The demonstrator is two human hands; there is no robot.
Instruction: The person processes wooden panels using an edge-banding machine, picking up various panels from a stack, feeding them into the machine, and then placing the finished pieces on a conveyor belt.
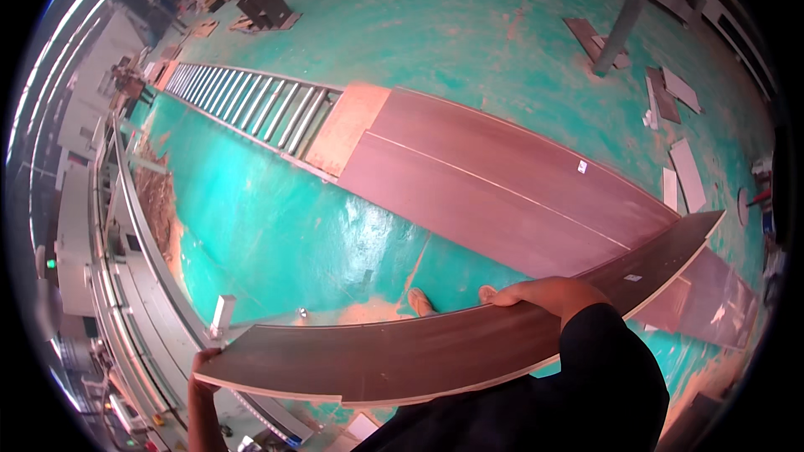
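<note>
A long dark-brown wood panel point(402, 356) lies across in front of my body, its pale cut edge towards me. At its left end my left hand point(203, 362) is closed around the corner. My right hand point(536, 291) grips the far long edge, right of the middle, with the arm reaching over the panel; its fingertips under the edge are hidden. A small white label sticks to the right part of the panel. Just beyond the right end lie two reddish-brown panels point(494, 180) side by side, close to or touching the held one; I cannot tell which.
A roller conveyor point(260, 105) runs to the far left, with a bare tan board point(347, 125) beside the panels. A long machine with a metal rail point(138, 218) stands at left. More panels point(712, 297) lie at right. Offcuts point(687, 172) and a post point(624, 25) are farther off.
</note>
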